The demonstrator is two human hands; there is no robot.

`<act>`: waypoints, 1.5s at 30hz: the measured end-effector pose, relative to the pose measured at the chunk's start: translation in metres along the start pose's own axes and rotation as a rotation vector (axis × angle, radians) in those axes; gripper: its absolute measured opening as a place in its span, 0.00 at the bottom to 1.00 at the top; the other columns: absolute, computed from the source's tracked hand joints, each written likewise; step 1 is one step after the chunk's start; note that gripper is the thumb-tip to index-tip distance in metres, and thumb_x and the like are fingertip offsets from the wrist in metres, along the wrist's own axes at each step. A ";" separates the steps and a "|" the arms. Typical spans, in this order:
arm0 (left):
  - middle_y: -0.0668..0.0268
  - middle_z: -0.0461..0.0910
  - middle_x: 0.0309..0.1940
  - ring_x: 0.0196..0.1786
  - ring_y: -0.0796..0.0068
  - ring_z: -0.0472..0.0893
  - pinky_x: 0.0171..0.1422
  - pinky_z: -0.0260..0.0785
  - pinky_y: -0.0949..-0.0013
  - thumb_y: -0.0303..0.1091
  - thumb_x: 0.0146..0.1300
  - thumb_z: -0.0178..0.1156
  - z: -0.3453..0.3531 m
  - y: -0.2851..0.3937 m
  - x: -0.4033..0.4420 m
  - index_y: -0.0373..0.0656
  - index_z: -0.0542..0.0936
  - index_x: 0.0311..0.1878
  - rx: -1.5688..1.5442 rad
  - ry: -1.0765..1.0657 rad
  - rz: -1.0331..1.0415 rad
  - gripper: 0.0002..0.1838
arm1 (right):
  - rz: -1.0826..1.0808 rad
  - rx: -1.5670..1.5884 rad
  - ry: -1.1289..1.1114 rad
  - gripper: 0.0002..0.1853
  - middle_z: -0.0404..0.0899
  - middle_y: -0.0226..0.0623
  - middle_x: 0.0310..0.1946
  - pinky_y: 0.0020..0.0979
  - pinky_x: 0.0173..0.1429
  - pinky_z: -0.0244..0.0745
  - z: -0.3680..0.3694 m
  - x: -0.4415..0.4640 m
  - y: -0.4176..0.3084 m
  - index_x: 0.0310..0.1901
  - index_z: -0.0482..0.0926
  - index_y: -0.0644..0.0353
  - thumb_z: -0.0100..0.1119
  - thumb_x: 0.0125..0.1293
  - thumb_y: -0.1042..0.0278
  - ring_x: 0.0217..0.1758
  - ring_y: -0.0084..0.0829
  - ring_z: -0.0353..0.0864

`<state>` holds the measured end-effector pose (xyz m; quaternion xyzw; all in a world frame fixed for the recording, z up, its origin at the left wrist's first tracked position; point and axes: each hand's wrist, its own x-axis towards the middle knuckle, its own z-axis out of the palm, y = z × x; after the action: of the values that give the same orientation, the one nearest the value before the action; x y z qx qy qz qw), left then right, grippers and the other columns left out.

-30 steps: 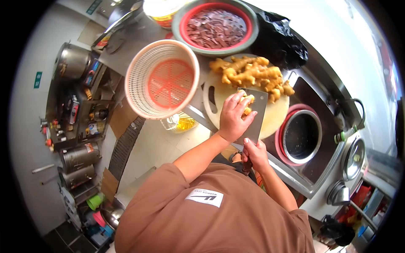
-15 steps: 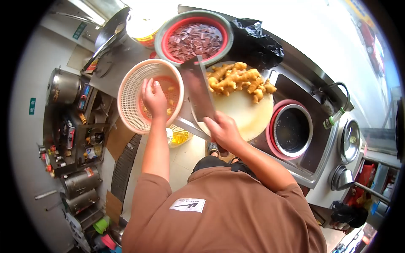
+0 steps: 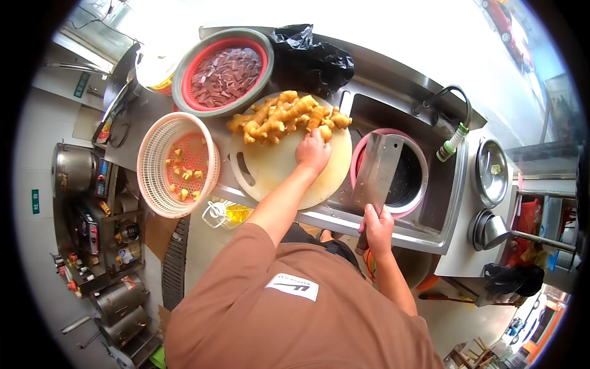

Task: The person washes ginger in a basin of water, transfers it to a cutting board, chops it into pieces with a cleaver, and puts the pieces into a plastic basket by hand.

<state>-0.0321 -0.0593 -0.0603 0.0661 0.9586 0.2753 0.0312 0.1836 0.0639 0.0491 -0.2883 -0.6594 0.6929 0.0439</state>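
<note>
- The left hand (image 3: 313,152) is above the cutting board (image 3: 286,175), with fingers at the ginger (image 3: 276,118); I cannot tell if it already grasps a piece.
- The right hand (image 3: 376,229) is closed around the handle of the cleaver (image 3: 376,172), to the right of the board, blade over the metal bowl (image 3: 420,184).
- The ginger lies in a heap on the board's far part.
- The basket (image 3: 150,157), left of the board, contains small ginger pieces (image 3: 187,174).
</note>
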 end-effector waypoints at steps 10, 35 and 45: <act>0.53 0.82 0.43 0.46 0.49 0.82 0.50 0.75 0.53 0.35 0.52 0.67 -0.081 -0.089 -0.137 0.43 0.76 0.51 -0.100 0.100 -0.178 0.22 | -0.181 -0.565 -0.369 0.07 0.78 0.45 0.26 0.39 0.30 0.73 -0.006 0.029 0.031 0.43 0.78 0.64 0.56 0.68 0.70 0.23 0.40 0.79; 0.54 0.81 0.40 0.37 0.60 0.82 0.46 0.76 0.61 0.29 0.53 0.68 -0.088 -0.120 -0.143 0.39 0.81 0.51 -0.222 0.152 -0.258 0.19 | -0.777 -0.912 -0.535 0.07 0.80 0.52 0.26 0.47 0.35 0.77 0.082 0.058 -0.031 0.37 0.79 0.62 0.60 0.66 0.67 0.30 0.53 0.81; 0.53 0.82 0.41 0.38 0.61 0.82 0.47 0.76 0.62 0.29 0.53 0.67 -0.089 -0.124 -0.131 0.38 0.82 0.51 -0.277 0.150 -0.224 0.20 | -0.468 -1.219 -0.652 0.10 0.81 0.56 0.27 0.53 0.41 0.75 0.093 0.073 -0.012 0.34 0.76 0.65 0.53 0.67 0.66 0.34 0.58 0.81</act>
<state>0.0756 -0.2284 -0.0481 -0.0667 0.9125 0.4037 -0.0008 0.0769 0.0147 0.0325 0.1079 -0.9521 0.2259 -0.1758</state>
